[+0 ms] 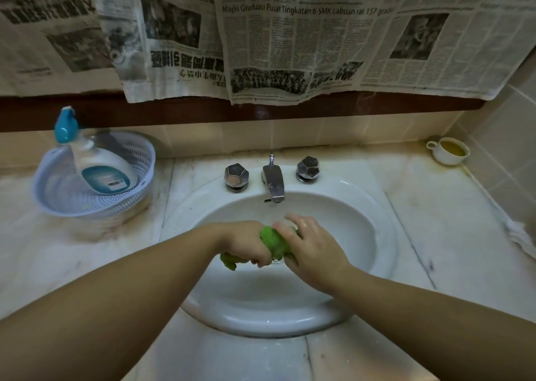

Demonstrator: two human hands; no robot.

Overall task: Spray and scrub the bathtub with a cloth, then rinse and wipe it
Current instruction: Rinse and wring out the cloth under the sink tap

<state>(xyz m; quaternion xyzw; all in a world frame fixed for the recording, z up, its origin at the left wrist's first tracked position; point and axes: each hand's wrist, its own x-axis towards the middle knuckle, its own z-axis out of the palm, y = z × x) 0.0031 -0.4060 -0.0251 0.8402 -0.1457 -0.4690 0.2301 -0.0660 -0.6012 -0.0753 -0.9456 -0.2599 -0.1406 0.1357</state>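
Green wet cloth point(274, 243) bunched over white oval sink basin point(333, 308), between both hands: left hand point(246, 243) clenched around one end, right hand point(314, 248) gripping other end.

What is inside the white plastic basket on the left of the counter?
A spray bottle with a blue trigger head leans inside the perforated basket, its label facing up. The bottle covers part of the basket floor, so anything beneath it cannot be seen.
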